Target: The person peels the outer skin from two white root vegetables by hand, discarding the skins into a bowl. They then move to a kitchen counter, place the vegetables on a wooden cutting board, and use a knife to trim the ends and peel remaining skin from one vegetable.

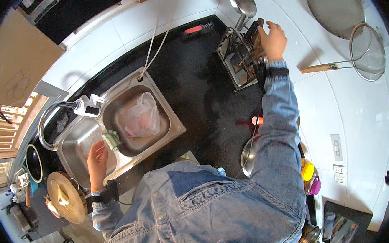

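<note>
My right hand (pixel 273 42) is stretched out to the metal utensil rack (pixel 237 80) at the back right. Its thumb and fingers are apart beside the upright handles, and nothing shows in its grip. Ladles (pixel 243 4) stand up out of the rack. My left hand (pixel 97 160) hovers over the left basin of the steel double sink (pixel 176 128), fingers loosely bent, holding nothing visible. Just beyond its fingertips a green and white cloth or sponge (pixel 111 139) lies on the divider. In the right basin sits a translucent plastic bag (pixel 143 117) with something pinkish inside.
A curved faucet (pixel 49 117) rises at the sink's left. A round wooden cutting board (pixel 77 201) stands left of me. A red-and-black-handled tool (pixel 196 29) lies by the back wall. A wooden-handled strainer (pixel 367 53) hangs at right; a metal bowl (pixel 247 156) sits under my right arm.
</note>
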A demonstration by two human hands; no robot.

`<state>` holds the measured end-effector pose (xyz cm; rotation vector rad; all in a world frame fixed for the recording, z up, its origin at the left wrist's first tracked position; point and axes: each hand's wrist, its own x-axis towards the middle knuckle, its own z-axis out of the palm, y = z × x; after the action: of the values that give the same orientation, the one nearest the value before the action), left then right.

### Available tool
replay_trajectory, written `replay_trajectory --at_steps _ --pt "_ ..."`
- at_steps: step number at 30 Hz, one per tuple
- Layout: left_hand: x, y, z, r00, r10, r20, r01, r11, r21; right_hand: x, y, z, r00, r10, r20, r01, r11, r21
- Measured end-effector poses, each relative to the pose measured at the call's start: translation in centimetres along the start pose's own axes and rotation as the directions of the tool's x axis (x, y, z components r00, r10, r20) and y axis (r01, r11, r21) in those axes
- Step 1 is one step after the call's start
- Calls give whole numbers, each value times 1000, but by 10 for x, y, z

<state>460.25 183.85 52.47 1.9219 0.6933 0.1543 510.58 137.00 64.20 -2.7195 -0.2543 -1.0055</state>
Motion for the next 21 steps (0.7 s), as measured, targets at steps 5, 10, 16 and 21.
replay_trajectory --at_steps 5,10,16,21 --pt "-9 4 0 999 22 -32 -23 999 -36 36 3 27 936 154 317 -152 988 -30" --pt "-15 1 1 999 12 -37 -13 999 -42 37 4 31 950 94 298 -83 995 -48" --pt "-4 3 9 1000 19 1 -19 998 -65 44 13 10 965 148 219 -146 989 -23" --pt "9 17 24 998 34 53 -33 999 -12 39 7 14 982 70 177 -76 997 29"
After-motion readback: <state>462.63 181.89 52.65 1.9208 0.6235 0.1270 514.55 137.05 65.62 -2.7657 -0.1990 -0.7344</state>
